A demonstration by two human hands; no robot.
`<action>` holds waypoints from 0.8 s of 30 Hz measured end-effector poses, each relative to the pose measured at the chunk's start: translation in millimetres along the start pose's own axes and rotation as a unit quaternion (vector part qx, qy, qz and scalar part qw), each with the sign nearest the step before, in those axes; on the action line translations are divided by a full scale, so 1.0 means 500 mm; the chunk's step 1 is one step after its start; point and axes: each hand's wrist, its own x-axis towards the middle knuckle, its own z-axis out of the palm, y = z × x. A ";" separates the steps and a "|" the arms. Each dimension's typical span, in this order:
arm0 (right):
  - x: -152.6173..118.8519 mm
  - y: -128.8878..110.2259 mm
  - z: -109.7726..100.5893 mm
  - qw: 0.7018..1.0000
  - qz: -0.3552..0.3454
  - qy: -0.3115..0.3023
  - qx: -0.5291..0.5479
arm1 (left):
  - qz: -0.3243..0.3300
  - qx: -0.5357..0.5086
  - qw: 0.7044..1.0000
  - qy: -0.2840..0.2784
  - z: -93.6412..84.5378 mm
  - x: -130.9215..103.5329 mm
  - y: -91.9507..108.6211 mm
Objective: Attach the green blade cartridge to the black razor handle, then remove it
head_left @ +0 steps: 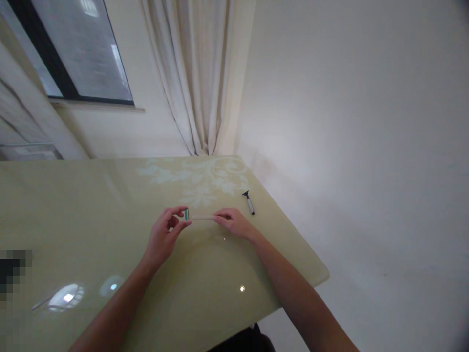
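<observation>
A razor with a pale handle and a teal-edged head (186, 215) is held level between my hands, just above the table. My left hand (166, 232) pinches the head at its two ends between thumb and fingertips. The far end of the pale handle (203, 217) lies in the closed fingers of my right hand (234, 222). Whether head and handle are joined is too small to tell. A second razor (249, 203), black and grey, lies on the table beyond my right hand, touched by neither hand.
The glossy greenish table (176, 303) has a pale floral pattern (205, 176) at its far end and light reflections near me. A white wall (348, 146) stands on the right. Behind the table hang curtains (198, 73) beside a window (84, 49). A blurred dark patch is at the left edge.
</observation>
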 end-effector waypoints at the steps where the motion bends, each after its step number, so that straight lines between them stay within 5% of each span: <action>1: 0.000 0.001 0.000 1.000 -0.006 0.003 0.005 | -0.001 0.001 1.000 -0.001 -0.001 0.001 0.001; 24: 0.000 -0.007 0.008 1.000 -0.004 -0.012 0.009 | 0.016 0.019 1.000 0.005 -0.005 0.000 0.010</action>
